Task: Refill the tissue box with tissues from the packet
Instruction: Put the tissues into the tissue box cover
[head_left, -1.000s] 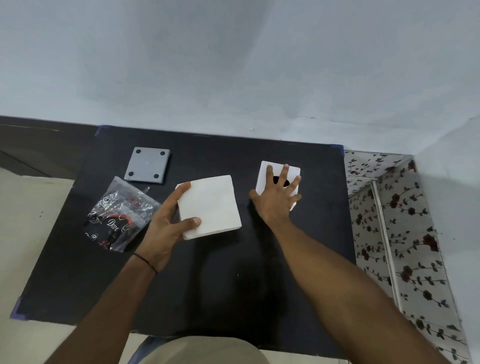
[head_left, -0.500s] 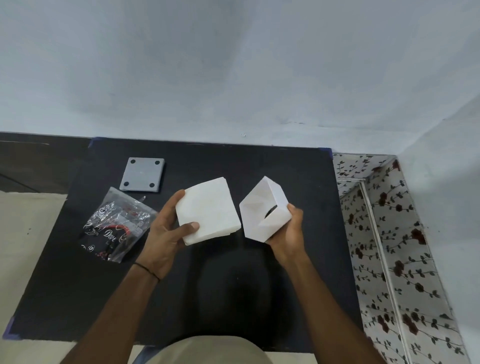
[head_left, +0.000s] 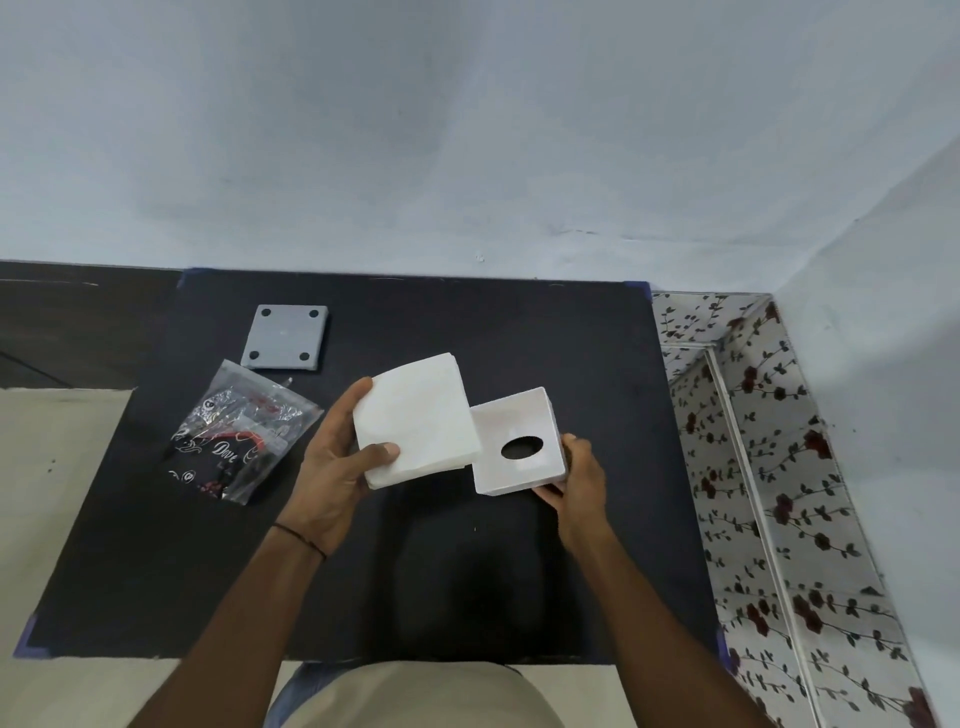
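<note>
My left hand (head_left: 335, 467) grips a square white stack of tissues (head_left: 418, 418) above the black table mat (head_left: 467, 597), thumb on top near the stack's front left corner. My right hand (head_left: 579, 480) holds the white tissue box (head_left: 519, 441) from its right side, turned so its open underside faces me; the oval slot shows as a dark hole inside. The stack's right edge overlaps the box's left wall. The clear plastic tissue packet (head_left: 241, 436) with red and black print lies crumpled on the mat at left.
A grey square base plate (head_left: 285, 338) with a hole near each corner lies on the mat behind the packet. A pale wall runs behind the table. A floral-patterned surface (head_left: 769, 467) borders the table's right edge.
My right hand lifted the box off the mat and turned it over so its open side faces me. The tissue stack moved right to meet the box.
</note>
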